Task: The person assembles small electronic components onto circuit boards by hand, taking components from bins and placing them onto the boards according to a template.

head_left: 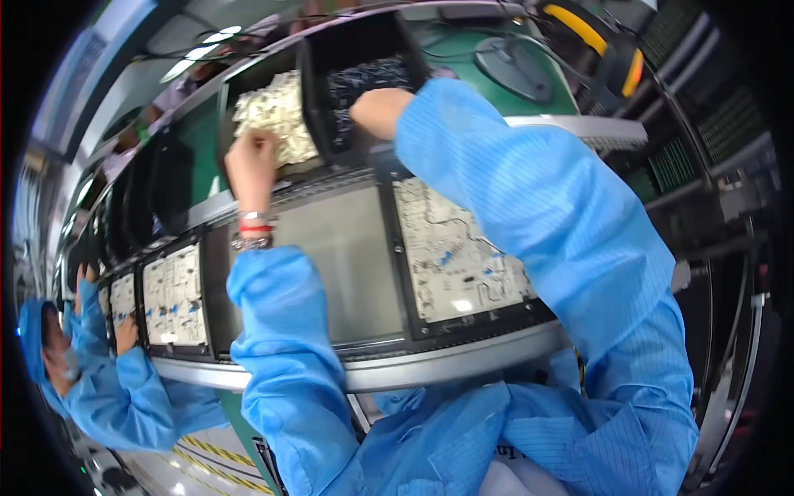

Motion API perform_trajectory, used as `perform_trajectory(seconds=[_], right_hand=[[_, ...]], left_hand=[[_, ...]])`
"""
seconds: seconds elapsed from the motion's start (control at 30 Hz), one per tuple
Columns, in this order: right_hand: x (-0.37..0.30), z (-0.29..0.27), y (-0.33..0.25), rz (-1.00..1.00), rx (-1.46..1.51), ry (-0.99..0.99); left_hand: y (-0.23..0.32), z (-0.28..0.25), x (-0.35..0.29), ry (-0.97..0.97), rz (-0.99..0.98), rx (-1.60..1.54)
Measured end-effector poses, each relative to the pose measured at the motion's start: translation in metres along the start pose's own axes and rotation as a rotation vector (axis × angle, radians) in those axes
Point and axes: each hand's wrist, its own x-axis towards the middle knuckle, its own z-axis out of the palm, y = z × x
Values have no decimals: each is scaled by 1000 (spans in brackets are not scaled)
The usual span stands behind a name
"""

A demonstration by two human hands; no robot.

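My left hand (251, 169), with a red band and a metal bracelet at the wrist, is at the near edge of a bin of small cream-white parts (281, 112). Its fingertips are pinched together; what lies between them, if anything, is too small to tell. Over the neighbouring black bin of small dark parts (351, 83) reaches my right hand (382, 112), its fingers bent down and out of sight. Below my right forearm lies a white circuit board (438, 248) in a black frame, carrying blue and black components. Both my arms wear blue striped sleeves.
Between my arms is a grey conveyor surface (339, 264) behind a metal front rail (447, 355). Farther left, another framed white board (174, 298) sits near a co-worker in blue (124, 397). A dark grey mouse-shaped device (513, 68) and a yellow-black handheld tool (591, 41) stand at far right.
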Motion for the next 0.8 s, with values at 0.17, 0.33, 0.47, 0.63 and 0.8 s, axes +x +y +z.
perform_trajectory(seconds=[0.17, 0.33, 0.47, 0.63, 0.8], right_hand=[[2, 13, 21, -77, 23, -33], [-18, -4, 35, -66, 249, 434], [-94, -64, 24, -36, 552, 304], [-215, -59, 36, 49, 1020, 136], [-302, -31, 51, 387, 1203, -11]], left_hand=[[56, -2, -6, 30, -156, -631], [127, 5, -52, -214, -226, -971], [136, 18, -81, -392, -313, -972], [151, 31, -97, -526, -373, -940], [193, 44, -99, -758, -349, -1026]])
